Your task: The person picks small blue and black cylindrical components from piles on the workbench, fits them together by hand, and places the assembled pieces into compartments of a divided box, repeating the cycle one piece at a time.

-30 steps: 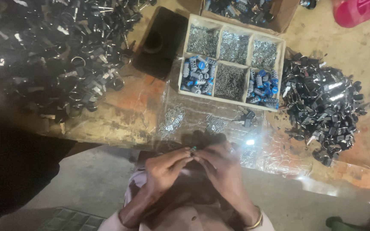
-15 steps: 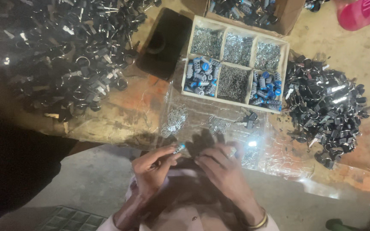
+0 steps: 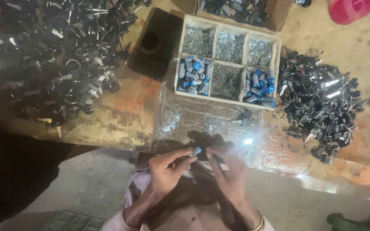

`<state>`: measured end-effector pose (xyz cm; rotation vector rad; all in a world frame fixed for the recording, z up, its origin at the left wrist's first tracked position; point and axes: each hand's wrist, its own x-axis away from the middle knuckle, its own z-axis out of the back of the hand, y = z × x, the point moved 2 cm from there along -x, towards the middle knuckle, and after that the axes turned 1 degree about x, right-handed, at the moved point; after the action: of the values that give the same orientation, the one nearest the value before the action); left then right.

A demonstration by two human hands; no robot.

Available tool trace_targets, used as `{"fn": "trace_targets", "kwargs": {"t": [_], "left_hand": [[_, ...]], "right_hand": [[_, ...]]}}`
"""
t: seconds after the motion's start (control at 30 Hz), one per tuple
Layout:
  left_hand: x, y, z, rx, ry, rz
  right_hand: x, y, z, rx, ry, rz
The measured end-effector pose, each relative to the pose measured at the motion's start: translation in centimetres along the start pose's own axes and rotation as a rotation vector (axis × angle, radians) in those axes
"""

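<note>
Left hand pinches small blue-tipped part — right hand grips its other end; big piles remain unassembled, as I judge.

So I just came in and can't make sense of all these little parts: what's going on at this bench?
A person sits at the workbench. Their left hand pinches a small blue-tipped part, and the right hand meets it at the fingertips. Ahead sit a divided tray of small metal and blue pieces, and heaps of dark parts on the left and right.
</note>
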<state>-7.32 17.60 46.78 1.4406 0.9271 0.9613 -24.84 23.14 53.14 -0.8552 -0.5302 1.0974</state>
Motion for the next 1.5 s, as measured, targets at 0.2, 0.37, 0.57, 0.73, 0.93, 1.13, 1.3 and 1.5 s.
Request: {"fn": "trace_targets", "kwargs": {"t": [0.2, 0.37, 0.57, 0.73, 0.93, 1.13, 1.3, 1.5], "left_hand": [[0.0, 0.3, -0.1, -0.039, 0.008, -0.049], [0.0, 0.4, 0.1, -0.183, 0.008, -0.051], [-0.2, 0.9, 0.5, -0.311, -0.01, -0.3], [0.0, 0.8, 1.8, -0.244, 0.045, -0.21], [0.2, 0.5, 3.3, -0.114, 0.127, -0.082], [-0.1, 1.0, 2.7, -0.112, 0.14, -0.028], [-0.7, 1.5, 2.0, -0.116, 0.096, -0.076], [-0.5, 1.5, 1.9, -0.227, 0.104, -0.108]], "right_hand": [[0.6, -0.3, -1.0, 0.024, -0.018, 0.143], [0.6, 0.0, -1.3, 0.016, -0.005, 0.14], [-0.1, -0.4, -1.1, 0.16, -0.051, 0.205], [-2.9, -1.9, -0.8, 0.251, -0.092, 0.173], [-4.4, -3.6, -1.1, 0.594, -0.045, 0.464], [-1.4, -1.7, 0.7, 0.312, -0.285, 0.559], [-0.2, -0.3, -0.2, 0.214, -0.14, 0.475], [-0.8, -1.0, -2.1, -0.03, -0.133, 0.186]]}}
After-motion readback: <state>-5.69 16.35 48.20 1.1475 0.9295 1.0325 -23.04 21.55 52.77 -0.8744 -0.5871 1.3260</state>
